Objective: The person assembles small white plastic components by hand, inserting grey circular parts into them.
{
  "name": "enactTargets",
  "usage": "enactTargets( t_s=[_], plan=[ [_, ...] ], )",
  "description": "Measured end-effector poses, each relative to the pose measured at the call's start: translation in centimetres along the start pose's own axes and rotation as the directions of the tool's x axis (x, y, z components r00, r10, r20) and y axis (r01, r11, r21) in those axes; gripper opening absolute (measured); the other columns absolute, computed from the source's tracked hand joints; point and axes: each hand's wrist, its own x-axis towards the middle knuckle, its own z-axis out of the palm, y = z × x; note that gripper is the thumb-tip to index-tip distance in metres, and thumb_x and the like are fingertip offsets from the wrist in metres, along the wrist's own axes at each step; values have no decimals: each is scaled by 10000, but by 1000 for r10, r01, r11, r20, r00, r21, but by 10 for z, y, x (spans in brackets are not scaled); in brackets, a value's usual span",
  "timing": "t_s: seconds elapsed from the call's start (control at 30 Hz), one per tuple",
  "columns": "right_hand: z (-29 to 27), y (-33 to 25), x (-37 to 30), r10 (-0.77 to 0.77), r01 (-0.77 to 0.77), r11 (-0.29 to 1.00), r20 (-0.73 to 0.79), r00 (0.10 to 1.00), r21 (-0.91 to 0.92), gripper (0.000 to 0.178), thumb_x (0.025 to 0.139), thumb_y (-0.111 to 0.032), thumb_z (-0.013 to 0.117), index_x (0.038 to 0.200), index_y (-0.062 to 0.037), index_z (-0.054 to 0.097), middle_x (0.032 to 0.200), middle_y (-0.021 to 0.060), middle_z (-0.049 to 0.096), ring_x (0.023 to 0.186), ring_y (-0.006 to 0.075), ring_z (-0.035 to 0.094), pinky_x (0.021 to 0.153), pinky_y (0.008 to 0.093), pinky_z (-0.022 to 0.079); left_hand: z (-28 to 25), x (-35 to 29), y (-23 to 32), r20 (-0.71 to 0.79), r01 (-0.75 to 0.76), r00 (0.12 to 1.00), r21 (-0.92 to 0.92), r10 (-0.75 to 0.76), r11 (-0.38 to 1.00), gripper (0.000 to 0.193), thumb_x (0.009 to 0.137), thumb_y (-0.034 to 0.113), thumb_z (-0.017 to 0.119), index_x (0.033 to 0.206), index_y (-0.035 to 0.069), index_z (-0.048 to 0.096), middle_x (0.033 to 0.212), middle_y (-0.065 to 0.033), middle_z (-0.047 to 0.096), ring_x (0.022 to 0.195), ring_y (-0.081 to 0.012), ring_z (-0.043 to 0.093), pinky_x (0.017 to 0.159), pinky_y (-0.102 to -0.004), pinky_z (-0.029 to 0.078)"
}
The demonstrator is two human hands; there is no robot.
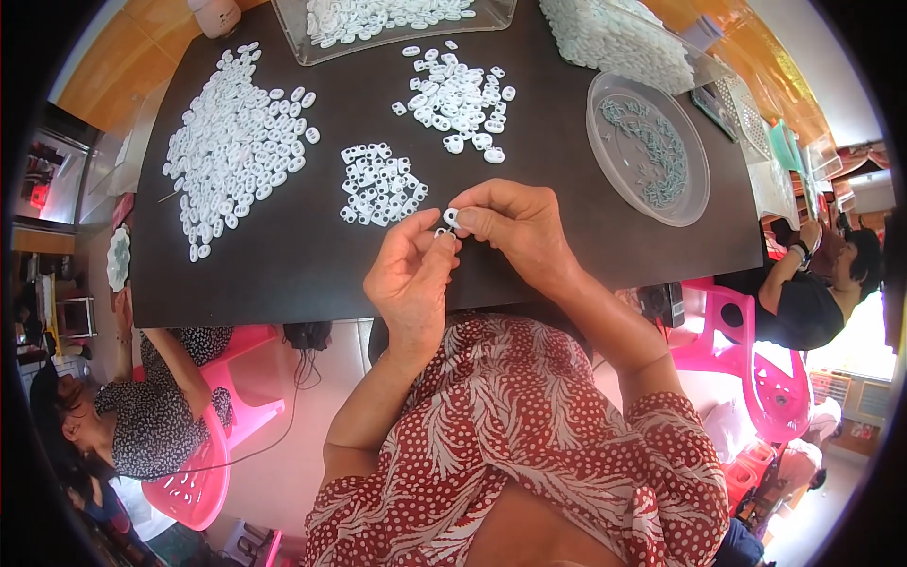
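Near the table's front edge both hands meet, fingertips almost touching. My right hand (515,227) is closed, pinching a small white oval plastic piece (451,217) with a hole in it. In my left hand (413,274), thumb and fingers are pinched on another small white plastic piece (443,232), partly hidden by the fingertips. Just beyond them lies a pile of small white pieces with holes (381,186). Farther off is a loose heap of white oval pieces (458,94). A larger heap of white oval pieces (231,142) spreads over the left of the table.
A clear tray (397,40) of white pieces stands at the back, with a full clear box (619,45) right of it. A round clear dish (699,180) holds small teal parts. People sit at both sides, near pink plastic chairs (208,482) on the left and right.
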Motion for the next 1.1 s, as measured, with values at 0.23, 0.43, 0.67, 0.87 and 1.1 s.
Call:
enactTargets(
  t_s=[0.23,0.43,0.67,0.87,1.1],
  plan=[
    [4,9,-2,-106,102,989,-30,994,-109,110,807,-25,595,880,46,636,728,48,641,675,73,574,609,234,469,1,1,-1,7,-3,1000,-26,3,1000,248,848,-33,580,1095,-17,572,770,-18,597,658,-50,535,560,-164,428],
    [7,10,-3,-225,213,951,-33,974,-224,111,797,-20,592,890,12,644,750,78,608,690,147,574,629,278,459,0,2,-1,19,-1,1000,9,1,1000,265,867,5,588,1130,-21,564,789,-20,596,667,-58,538,556,-169,428],
    [9,8,-7,-267,250,935,-35,963,-250,146,782,-1,580,910,-9,649,727,83,577,710,201,543,653,316,443,-1,3,-5,57,-35,998,-98,41,995,280,886,36,583,1151,-51,561,830,-47,608,676,-87,547,561,-193,443],
    [12,9,-9,-334,310,902,-31,942,-301,184,763,-15,619,943,-11,651,742,71,580,729,212,539,650,321,443,-1,3,-7,28,-55,998,-112,59,992,259,891,29,572,1133,-65,564,848,-68,616,683,-98,553,568,-206,452],
    [15,5,-14,-424,383,842,-26,905,-380,279,711,-24,668,989,-18,643,804,76,592,748,217,538,638,325,449,9,7,1,-50,-4,999,-208,-6,978,215,888,22,573,1076,-81,588,813,-73,620,661,-103,554,598,-217,467]
  ],
)
